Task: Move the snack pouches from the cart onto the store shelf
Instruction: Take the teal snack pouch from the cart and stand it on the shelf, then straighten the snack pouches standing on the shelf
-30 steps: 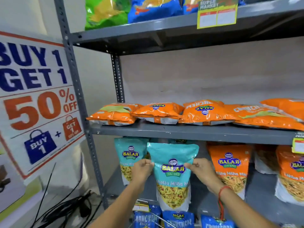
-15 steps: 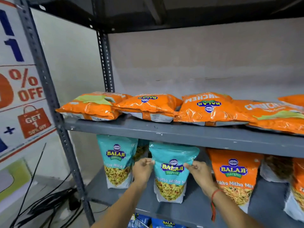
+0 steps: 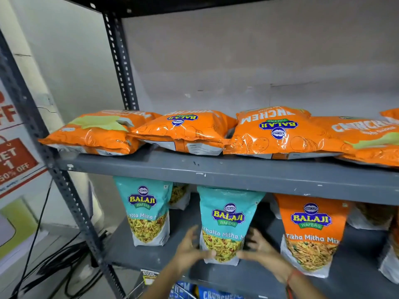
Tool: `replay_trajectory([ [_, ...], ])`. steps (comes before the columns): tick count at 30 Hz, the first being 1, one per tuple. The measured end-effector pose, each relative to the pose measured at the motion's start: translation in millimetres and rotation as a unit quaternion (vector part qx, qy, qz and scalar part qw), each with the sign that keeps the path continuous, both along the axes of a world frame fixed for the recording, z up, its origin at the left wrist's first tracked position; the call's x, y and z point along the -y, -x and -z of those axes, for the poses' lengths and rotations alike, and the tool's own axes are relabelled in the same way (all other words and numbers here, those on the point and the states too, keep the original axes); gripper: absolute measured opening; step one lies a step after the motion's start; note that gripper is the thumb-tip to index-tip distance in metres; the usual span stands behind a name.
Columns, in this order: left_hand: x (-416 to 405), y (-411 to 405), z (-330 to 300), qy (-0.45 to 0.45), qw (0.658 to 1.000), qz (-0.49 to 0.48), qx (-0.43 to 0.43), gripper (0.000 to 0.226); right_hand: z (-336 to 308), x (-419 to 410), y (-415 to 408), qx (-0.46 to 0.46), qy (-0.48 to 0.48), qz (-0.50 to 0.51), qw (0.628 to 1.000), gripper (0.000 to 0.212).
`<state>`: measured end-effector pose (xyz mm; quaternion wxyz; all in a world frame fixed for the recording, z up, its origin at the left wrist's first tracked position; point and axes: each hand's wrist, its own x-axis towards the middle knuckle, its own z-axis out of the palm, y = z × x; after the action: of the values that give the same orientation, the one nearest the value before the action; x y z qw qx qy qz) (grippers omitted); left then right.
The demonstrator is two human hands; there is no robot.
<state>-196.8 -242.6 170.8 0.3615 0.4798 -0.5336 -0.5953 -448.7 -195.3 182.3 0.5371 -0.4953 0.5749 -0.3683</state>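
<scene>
A teal Khatta Mitha pouch (image 3: 228,214) stands upright on the lower grey shelf (image 3: 259,276). My left hand (image 3: 190,249) is at its lower left and my right hand (image 3: 260,249) at its lower right. Both are blurred, with fingers spread and fingertips at the pouch's bottom edge. Another teal pouch (image 3: 144,212) stands to the left, and an orange Tikha Mitha pouch (image 3: 311,231) stands to the right. Blue snack packs in the cart (image 3: 216,294) show at the bottom edge.
Orange chip bags (image 3: 269,132) lie flat on the shelf board above (image 3: 216,175). The rack's front post (image 3: 71,203) runs down the left. A sale sign (image 3: 15,156) and black cables (image 3: 54,266) are left of the rack. More pouches stand behind and at far right.
The teal pouch went from held in front of the rack to standing on the lower shelf. My hands slid from its upper corners down to its base and their fingers spread.
</scene>
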Motion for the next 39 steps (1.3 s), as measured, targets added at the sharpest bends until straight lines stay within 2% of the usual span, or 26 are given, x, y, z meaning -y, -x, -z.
replay_trajectory([
  [3, -5, 4, 32, 0.011, 0.999, -0.019, 0.034, 0.091, 28, -2, -8, 0.013, -0.019, -0.033, 0.999, 0.086],
  [6, -3, 9, 43, 0.021, 0.998, -0.054, 0.039, 0.071, 49, 4, -19, 0.027, 0.001, 0.0, 1.0, 0.076],
  [10, 5, 12, 45, 0.024, 0.997, -0.059, 0.051, 0.063, 63, 15, -19, 0.027, 0.01, 0.04, 0.999, 0.066],
  [18, 9, 20, 37, 0.029, 0.997, -0.058, 0.035, 0.065, 66, 22, -19, 0.032, 0.019, 0.057, 0.998, 0.069],
  [20, 0, 23, 29, 0.034, 0.997, -0.07, 0.028, 0.065, 66, 19, -17, 0.044, 0.021, 0.065, 0.997, 0.079],
  [23, -17, 28, 15, 0.052, 0.989, -0.139, 0.017, 0.063, 56, 6, -15, 0.047, 0.023, 0.087, 0.995, 0.103],
  [25, -25, 32, 0, 0.063, 0.978, -0.196, 0.01, 0.057, 43, -8, -10, 0.037, 0.045, 0.098, 0.994, 0.104],
  [27, -37, 42, -13, 0.079, 0.974, -0.212, 0.014, 0.049, 26, -28, -4, 0.03, 0.068, 0.113, 0.991, 0.098],
  [30, -63, 70, -37, 0.125, 0.982, -0.14, 0.029, 0.033, 4, -72, 11, 0.022, 0.105, 0.186, 0.977, 0.088],
  [32, -65, 87, -47, 0.142, 0.982, -0.123, 0.022, 0.029, -6, -80, 16, 0.017, 0.129, 0.194, 0.972, 0.079],
  [36, -74, 131, -48, 0.133, 0.989, -0.066, 0.023, 0.036, -16, -107, 44, 0.013, 0.159, 0.261, 0.952, 0.053],
  [39, -89, 164, -24, 0.101, 0.994, -0.031, 0.034, 0.04, -7, -128, 81, 0.015, 0.16, 0.313, 0.936, 0.05],
])
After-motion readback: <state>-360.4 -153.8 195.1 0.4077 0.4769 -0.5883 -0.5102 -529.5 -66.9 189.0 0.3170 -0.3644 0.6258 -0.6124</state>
